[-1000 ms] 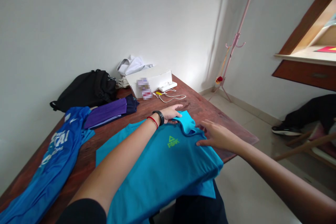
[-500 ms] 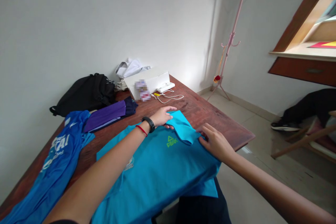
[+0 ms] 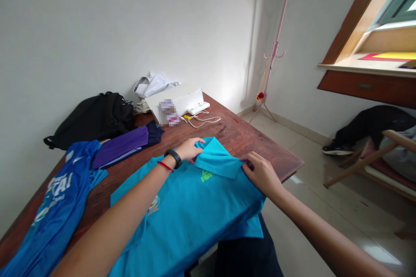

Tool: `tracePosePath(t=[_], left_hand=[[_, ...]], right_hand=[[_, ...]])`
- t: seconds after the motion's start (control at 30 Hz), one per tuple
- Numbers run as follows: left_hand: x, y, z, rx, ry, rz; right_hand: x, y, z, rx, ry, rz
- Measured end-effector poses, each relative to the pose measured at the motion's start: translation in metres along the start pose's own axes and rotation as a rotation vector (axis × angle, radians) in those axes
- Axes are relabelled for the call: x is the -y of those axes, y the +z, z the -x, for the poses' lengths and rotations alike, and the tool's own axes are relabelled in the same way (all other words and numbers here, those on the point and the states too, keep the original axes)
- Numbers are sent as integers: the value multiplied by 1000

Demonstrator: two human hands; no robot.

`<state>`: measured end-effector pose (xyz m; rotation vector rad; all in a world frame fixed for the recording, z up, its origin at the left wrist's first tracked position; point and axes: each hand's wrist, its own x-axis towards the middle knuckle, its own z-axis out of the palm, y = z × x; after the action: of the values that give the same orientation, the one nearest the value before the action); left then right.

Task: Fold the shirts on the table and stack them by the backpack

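Observation:
A turquoise shirt with a green PEAK logo is spread over the near part of the table, its lower edge hanging off the front. A sleeve-like flap lies folded over the chest, partly covering the logo. My left hand, with a black band and a red string at the wrist, pinches the flap's left end; the thumb is partly hidden. At the flap's right end, near the table's edge, my right hand has its fingers closed on the cloth.
The wooden table also holds a blue jersey, folded purple and navy clothes, a black backpack, a white box and a white power strip. Rightward stand a pink coat rack and a wooden chair.
The flap has been drawn further over the chest and now covers part of the logo. Both hands still hold the shirt. The camera view has shifted slightly right.

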<state>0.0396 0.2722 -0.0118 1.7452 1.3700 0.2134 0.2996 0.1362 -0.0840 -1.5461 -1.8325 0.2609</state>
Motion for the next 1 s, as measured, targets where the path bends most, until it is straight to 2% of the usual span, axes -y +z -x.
tracePosePath(t=[0.1, 0.17, 0.27, 0.43, 0.6, 0.77, 1.0], left_hand=[[-1, -1, 1, 53, -72, -18], [-3, 1, -4, 43, -83, -20], [-10, 8, -20, -30, -24, 3], [-21, 21, -56, -75, 45, 53], [-17, 30, -82, -149, 151, 58], [-8, 30, -82, -209, 200, 11], [2, 28, -75, -232, 200, -23]], right_hand=[[0, -1, 1, 14, -13, -21], [0, -1, 1, 26, -23, -27], [0, 0, 1, 26, -34, -23], [0, 1, 2, 0, -53, -1], [1, -1, 3, -34, -29, 32], [1, -5, 3, -38, 21, 3], [-6, -11, 4, 15, -41, -7]])
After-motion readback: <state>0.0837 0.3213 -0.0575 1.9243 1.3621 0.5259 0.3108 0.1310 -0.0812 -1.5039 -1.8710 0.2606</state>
